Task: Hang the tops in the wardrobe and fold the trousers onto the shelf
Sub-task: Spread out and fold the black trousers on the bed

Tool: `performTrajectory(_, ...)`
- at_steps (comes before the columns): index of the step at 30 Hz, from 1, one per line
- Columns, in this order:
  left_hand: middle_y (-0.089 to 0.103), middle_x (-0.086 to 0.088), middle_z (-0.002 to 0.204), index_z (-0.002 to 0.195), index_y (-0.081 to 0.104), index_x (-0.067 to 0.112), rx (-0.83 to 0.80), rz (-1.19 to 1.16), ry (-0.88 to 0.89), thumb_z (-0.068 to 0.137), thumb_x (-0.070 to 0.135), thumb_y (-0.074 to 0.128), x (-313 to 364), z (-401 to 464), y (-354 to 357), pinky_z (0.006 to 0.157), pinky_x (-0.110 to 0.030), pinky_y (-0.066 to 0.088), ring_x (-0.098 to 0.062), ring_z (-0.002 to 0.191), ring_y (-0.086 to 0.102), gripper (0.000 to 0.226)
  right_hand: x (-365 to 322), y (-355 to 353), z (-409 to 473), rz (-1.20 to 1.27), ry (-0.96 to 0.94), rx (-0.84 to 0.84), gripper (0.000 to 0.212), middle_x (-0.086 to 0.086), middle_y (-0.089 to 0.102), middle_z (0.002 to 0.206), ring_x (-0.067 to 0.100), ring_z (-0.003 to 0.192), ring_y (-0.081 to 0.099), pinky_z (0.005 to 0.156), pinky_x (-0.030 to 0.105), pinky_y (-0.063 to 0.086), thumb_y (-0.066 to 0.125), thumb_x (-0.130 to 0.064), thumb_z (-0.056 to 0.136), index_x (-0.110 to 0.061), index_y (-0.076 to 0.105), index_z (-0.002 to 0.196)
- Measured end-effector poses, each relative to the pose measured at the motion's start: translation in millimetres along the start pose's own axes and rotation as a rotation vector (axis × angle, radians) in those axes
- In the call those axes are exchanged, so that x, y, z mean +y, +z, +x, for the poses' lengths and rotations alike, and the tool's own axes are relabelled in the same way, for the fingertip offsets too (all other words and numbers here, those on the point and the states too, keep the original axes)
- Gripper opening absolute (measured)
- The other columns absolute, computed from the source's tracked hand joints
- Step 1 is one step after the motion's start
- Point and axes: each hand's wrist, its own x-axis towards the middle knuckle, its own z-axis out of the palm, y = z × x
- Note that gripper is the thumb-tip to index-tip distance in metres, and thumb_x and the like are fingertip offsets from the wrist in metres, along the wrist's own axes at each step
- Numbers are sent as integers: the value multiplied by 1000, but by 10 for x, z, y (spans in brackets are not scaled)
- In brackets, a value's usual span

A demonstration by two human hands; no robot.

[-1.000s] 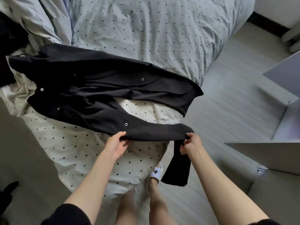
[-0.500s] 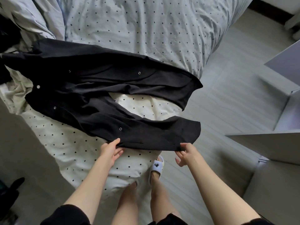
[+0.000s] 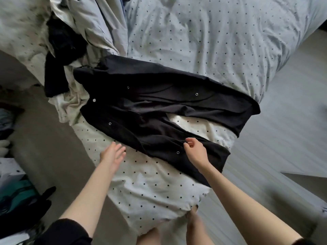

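I see the black trousers (image 3: 159, 110) lying spread on the dotted duvet (image 3: 221, 43), near the corner of the bed. The two legs go apart toward the right, and between them a piece of the white duvet shows. Small metal snaps run along the side seams.

My right hand (image 3: 195, 152) is over the nearer trouser leg. Its fingers (image 3: 190, 144) are curled, and thumb and forefinger seem to pinch the upper edge of this leg, but I cannot tell for sure if cloth is really between them. One snap sits just below and left of these fingers. The end of the nearer leg lies to the right of them and hangs a little over the bed edge.

My left hand (image 3: 111, 154) is open, with the fingers straight and a little spread. It holds nothing. It is over the bare duvet, just beside the lower edge of the trousers; the fingertips point at the cloth, and I cannot tell if they touch it.

Far beyond the left fingers, up and left, a heap of other clothes (image 3: 62, 43) lies, dark and pale pieces mixed. To the right of the right fingers, past the bed, there is grey plank floor (image 3: 286, 124).
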Motion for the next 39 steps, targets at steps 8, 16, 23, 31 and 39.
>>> performTrajectory(8, 35, -4, 150, 144, 32, 11, -11, -52, -109, 100, 37, 40, 848, 880, -148, 110, -37, 28, -18, 137, 35, 52, -259, 1008, -8, -660, -164, 36, 77, 4, 10, 158, 22, 145, 13, 111, 48, 21, 51, -57, 88, -31, 13, 150)
performTrajectory(16, 61, -6, 125, 119, 59, 11, -156, -142, -177, 92, 26, 59, 1090, 1264, -278, 79, -28, 48, -18, 100, 61, 30, -222, 1406, 25, -934, -133, 223, 83, 8, 2, 160, 32, 145, 11, 110, 61, 10, 55, -17, 85, -26, 6, 152)
performTrajectory(23, 61, -8, 121, 112, 57, 11, 33, -25, 41, 85, 16, 67, 978, 1077, -588, 74, -29, 53, -20, 94, 63, 29, -222, 1259, -119, -886, -189, 391, 63, 17, 41, 145, 32, 133, 41, 104, 61, 22, 61, 8, 74, -16, 55, 132)
performTrajectory(31, 44, -10, 142, 143, 32, 7, 241, 41, 114, 89, 19, 62, 541, 354, -1092, 105, -43, 39, -29, 123, 49, 63, 62, 1150, -724, -975, -134, 55, 64, 1, 5, 160, 17, 147, 7, 112, 55, 5, 40, -13, 95, -29, 14, 151)
performTrajectory(39, 46, -9, 141, 142, 35, 10, 330, -22, 189, 88, 20, 63, 219, -6, -1352, 105, -47, 39, -29, 125, 49, 62, 499, 857, -934, 529, 617, 289, 28, 18, 53, 109, 37, 96, 58, 83, 39, 47, 39, -13, 94, 4, 47, 115)
